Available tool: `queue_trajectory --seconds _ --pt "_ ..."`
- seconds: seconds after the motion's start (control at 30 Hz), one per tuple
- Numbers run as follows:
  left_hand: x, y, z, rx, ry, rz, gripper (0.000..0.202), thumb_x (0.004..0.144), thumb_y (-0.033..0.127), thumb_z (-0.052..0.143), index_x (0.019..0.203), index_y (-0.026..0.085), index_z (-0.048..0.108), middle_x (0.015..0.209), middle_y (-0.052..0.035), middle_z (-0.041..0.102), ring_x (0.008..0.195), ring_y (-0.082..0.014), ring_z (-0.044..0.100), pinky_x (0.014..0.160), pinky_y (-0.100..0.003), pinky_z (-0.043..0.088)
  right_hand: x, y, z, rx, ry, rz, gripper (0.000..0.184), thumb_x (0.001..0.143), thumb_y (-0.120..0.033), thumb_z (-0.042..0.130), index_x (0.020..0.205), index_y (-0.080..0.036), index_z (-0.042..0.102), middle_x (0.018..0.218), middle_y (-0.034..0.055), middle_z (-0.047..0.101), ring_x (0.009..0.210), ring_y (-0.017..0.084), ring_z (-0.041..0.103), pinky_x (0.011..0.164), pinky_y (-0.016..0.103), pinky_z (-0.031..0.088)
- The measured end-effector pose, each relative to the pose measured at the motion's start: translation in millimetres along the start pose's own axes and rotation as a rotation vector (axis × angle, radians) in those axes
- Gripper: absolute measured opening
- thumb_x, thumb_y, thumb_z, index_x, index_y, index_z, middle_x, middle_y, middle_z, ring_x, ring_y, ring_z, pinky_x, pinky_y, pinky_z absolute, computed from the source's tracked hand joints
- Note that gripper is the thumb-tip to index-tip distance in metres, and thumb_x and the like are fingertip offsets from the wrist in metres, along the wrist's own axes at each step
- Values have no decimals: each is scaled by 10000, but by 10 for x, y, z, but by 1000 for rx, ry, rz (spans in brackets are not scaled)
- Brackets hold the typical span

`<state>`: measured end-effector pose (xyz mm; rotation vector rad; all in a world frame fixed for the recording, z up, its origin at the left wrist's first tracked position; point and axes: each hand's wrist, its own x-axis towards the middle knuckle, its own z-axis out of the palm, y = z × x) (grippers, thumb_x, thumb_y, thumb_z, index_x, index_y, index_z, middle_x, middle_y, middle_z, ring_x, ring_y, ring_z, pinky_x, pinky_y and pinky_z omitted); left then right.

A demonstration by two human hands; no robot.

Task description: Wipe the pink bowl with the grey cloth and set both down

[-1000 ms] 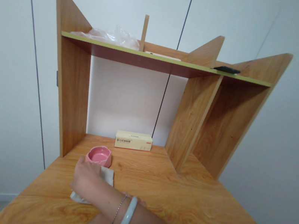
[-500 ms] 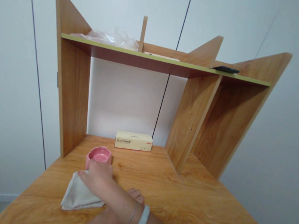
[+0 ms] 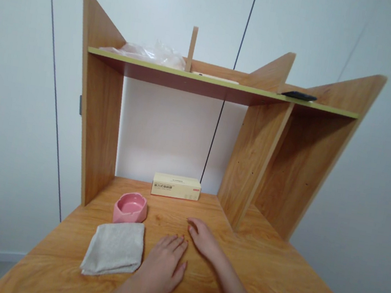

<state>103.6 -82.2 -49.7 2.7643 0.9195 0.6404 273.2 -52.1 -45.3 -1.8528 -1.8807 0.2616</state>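
A folded light grey cloth (image 3: 115,248) lies flat at the left of the desk. Just behind it, and close against its far edge, stands a pink, angular ashtray-like dish (image 3: 130,208) with a notched rim. My left hand (image 3: 163,264) rests palm down on the wood to the right of the cloth, fingers stretched out and thumb apart, with nothing in it. Further back and to the right, my right hand (image 3: 202,237) is over the desk with its fingers loosely extended, holding nothing. A bracelet shows on the right wrist.
A long cream box (image 3: 176,187) stands at the back of the wooden desk (image 3: 291,290). Around it rises a wooden shelf unit (image 3: 100,126) with upright panels. Its upper shelf bears a clear plastic bag (image 3: 154,54) and a dark flat object (image 3: 299,95).
My right hand has left the cloth and dish and swung right, uncrossing from my left arm. The left hand now shows in full on the desk. Cloth and dish look unmoved.
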Motion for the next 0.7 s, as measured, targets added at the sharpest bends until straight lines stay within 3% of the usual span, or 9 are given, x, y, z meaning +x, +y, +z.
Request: queue_trajectory --seconds 0.17,0.4,0.6,0.7 --pt "-1 -49 -32 45 -35 -86 432 822 279 355 1218 126 435 1281 -117 433 1187 -237 365 1008 -397 261 -65 120 118 35 -20 -11 398 800 -163 378 1181 -94 471 1218 111 501 1140 153 429 973 285 295" --pt "-17 -9 -67 25 -80 -94 472 824 303 357 1266 137 377 1331 -107 364 1236 -234 290 1027 -408 223 -122 137 187 2 -53 -13 459 793 -147 365 1244 -67 387 1284 133 424 1201 160 353 1004 296 255" --pt "-52 48 -103 -6 -234 -116 542 832 373 355 1308 120 308 1357 -143 299 1254 -249 243 1024 -411 216 -125 105 223 -58 -63 14 479 782 -112 351 1260 -99 372 1294 117 416 1222 168 319 1013 319 236" --pt "-56 57 -144 -9 -256 -103 541 849 409 320 1317 139 290 1357 -138 301 1253 -244 246 1023 -413 210 -126 103 228 -71 -65 11 477 784 -108 342 1258 -72 371 1291 132 416 1223 173 315 1013 315 233"
